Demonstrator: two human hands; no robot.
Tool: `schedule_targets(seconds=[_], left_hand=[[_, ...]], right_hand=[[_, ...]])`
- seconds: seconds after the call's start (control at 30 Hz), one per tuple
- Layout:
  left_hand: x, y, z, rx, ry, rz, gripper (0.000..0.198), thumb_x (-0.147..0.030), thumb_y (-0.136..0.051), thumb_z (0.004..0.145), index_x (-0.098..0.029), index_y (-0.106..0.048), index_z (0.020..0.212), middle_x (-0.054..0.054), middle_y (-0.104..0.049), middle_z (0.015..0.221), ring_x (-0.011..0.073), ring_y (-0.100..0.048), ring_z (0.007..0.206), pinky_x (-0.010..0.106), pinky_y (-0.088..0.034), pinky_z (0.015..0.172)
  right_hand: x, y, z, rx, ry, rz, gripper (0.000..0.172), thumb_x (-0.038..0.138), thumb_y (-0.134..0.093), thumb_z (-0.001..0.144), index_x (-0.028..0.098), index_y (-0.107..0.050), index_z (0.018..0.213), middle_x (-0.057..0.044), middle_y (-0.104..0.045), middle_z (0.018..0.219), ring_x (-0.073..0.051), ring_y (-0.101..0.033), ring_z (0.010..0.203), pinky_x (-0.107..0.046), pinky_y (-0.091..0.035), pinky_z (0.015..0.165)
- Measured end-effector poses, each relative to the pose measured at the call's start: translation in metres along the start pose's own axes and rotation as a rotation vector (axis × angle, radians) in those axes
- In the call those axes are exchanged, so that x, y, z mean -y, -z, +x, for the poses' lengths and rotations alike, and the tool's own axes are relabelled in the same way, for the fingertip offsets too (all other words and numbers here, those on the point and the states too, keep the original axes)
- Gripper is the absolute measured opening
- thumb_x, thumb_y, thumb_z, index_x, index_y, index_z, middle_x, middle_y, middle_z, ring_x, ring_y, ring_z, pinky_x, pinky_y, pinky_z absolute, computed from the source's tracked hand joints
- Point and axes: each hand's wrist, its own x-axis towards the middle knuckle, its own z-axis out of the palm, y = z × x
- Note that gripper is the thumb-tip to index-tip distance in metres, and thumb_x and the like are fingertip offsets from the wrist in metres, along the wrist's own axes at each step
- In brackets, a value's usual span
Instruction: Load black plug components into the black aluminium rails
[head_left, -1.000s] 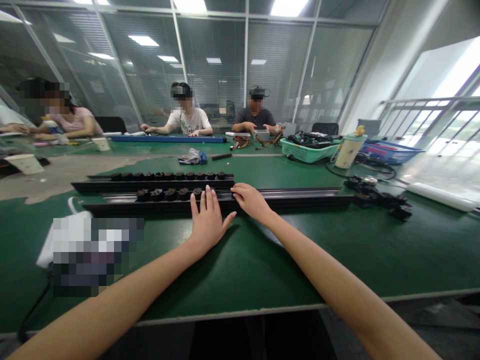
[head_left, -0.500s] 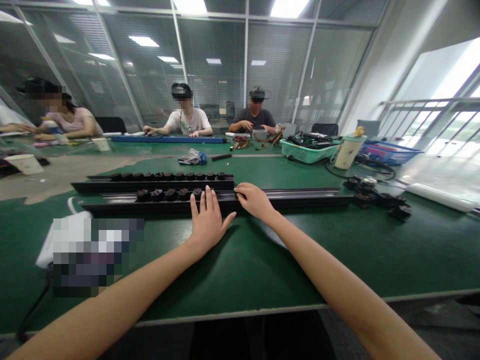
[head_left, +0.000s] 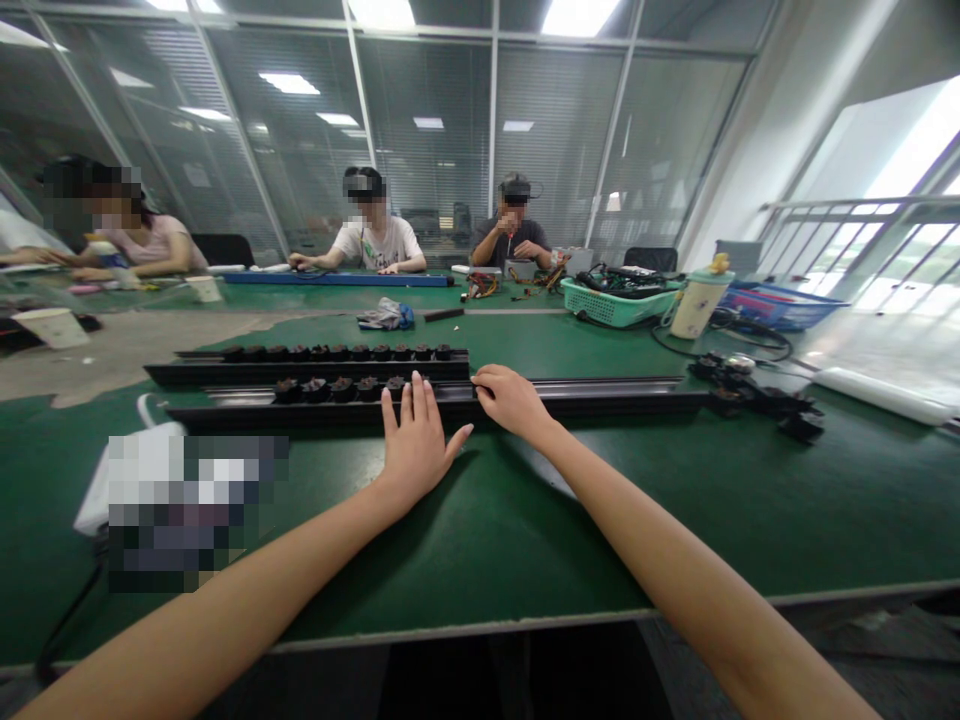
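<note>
A long black rail [head_left: 615, 403] lies across the green table, with several black round parts [head_left: 343, 389] set along its left half. My left hand [head_left: 416, 445] is spread flat over the rail's middle, fingers apart, fingertips touching it beside the rightmost visible part. Just to its right, my right hand [head_left: 511, 400] is closed at the rail, thumb and fingers pinched together; anything between them is too small or hidden to name. Behind lies a second, shorter black rail [head_left: 315, 373] carrying a row of similar black parts.
Loose black parts [head_left: 801, 424] lie right of the rail. Further back stand a green basket [head_left: 619, 305], a cream cup [head_left: 699, 305] and a blue basket [head_left: 787, 305]. A white device [head_left: 127, 475] sits at left. Several people sit across the table.
Both my hands stay nearly where they were at the rail. Across the table, the person in the dark shirt has raised a hand towards the head.
</note>
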Motion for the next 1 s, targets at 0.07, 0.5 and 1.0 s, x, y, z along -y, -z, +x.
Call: schedule_targets(seconds=[0.07,0.5,1.0], left_hand=[[0.0000,0.0002,-0.0001,-0.001,-0.001,0.000,0.090,-0.061,-0.030,0.100,0.007,-0.023,0.159,0.032,-0.017,0.167,0.0422,-0.029,0.154,0.061,-0.001,0.126],[-0.0003,-0.0012,-0.0001,-0.007,-0.006,0.019,0.090,-0.061,-0.029,0.100,0.006,-0.022,0.160,0.031,-0.019,0.167,0.0420,-0.030,0.153,0.062,-0.003,0.125],[-0.0013,-0.0009,-0.0005,-0.003,-0.007,0.036,0.090,-0.061,-0.029,0.101,0.008,-0.023,0.159,0.032,-0.017,0.167,0.0420,-0.029,0.154,0.062,-0.001,0.126]], right_hand=[[0.0007,0.0007,-0.0002,0.004,0.001,-0.007,0.029,0.015,-0.051,0.096,0.021,-0.076,0.108,-0.007,-0.071,0.122,-0.019,-0.064,0.117,-0.031,-0.052,0.102],[0.0008,-0.0004,0.0009,0.007,0.003,-0.039,0.028,0.014,-0.051,0.096,0.021,-0.076,0.105,-0.008,-0.071,0.120,-0.020,-0.064,0.116,-0.032,-0.052,0.101],[0.0014,0.0011,0.0007,0.004,0.007,-0.033,0.028,0.014,-0.050,0.095,0.019,-0.076,0.105,-0.009,-0.071,0.122,-0.021,-0.064,0.117,-0.033,-0.053,0.101]])
